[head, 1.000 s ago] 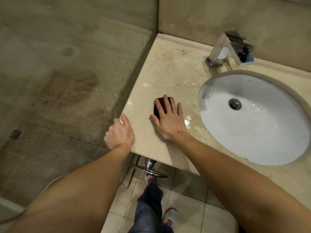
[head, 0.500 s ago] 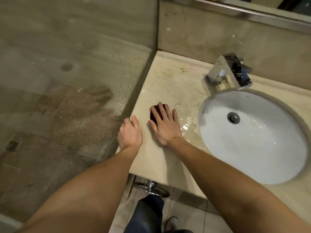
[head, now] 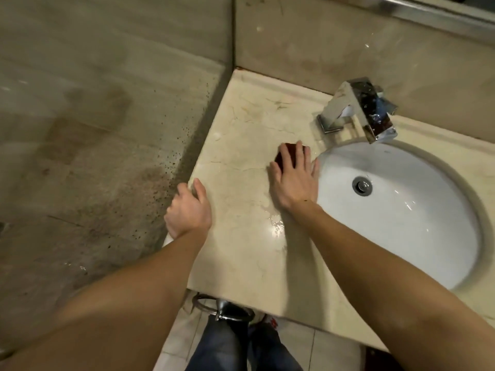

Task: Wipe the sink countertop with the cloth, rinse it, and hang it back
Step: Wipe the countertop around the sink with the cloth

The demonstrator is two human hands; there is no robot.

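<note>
Fingers (head: 290,156), R hand: spread flat and splayed, pressed down on the cloth; nothing pinched or gripped, the cloth is pinned under the palm side rather than held.

Right hand (head: 293,180): laid palm-down on the counter, wrist toward the front edge, fingertips directed toward the back wall.

Cloth (head: 281,156): dark red, small, bunched. Lies directly beneath and just ahead of the R fingers; only its far-left portion is seen past the fingertips. No clear long axis can be made out, as most is covered.

Left hand (head: 188,210): curled over the counter's left edge, fingers bent round the lip, no object held; judged to be bracing. Well apart from the cloth, so the R hand is the nearer by far.

Counter (head: 241,250): beige marble, wet patch w/ glare just behind the R wrist.

Basin (head: 401,223): white, oval, its rim touching the R little-finger side. Lies immediately right of the cloth.

Faucet (head: 359,111): chrome, squared, behind-right of the cloth, near but not touching.

Step judged: wiping underway; rinse and hanging not yet done. Coming move depends on the cloth being under the fingers w/ the basin just to the right.
</note>
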